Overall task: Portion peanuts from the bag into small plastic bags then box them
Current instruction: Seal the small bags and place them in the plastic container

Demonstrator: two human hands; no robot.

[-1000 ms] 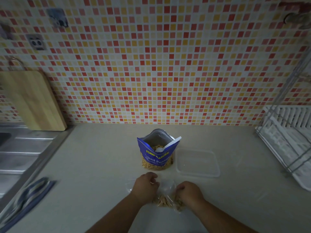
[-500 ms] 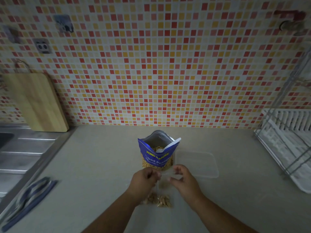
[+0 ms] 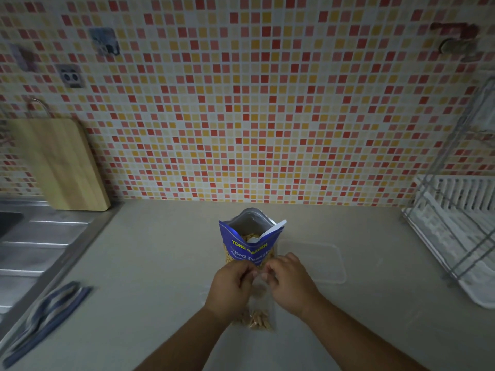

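A blue peanut bag stands open on the counter, a white scoop sticking out of its mouth. Just in front of it I hold up a small clear plastic bag with peanuts at its bottom. My left hand and my right hand pinch the top edge of this small bag from either side, fingertips close together. A clear plastic box lies on the counter to the right of the peanut bag, partly hidden by my right hand.
A steel sink drainer is at the left with a wooden cutting board leaning on the tiled wall. A blue striped cloth lies at the sink's near edge. A white dish rack stands at the right.
Both hands lifted the small bag from lying on the counter to hanging upright, and moved closer together at its top. The peanuts slid to the bag's bottom.
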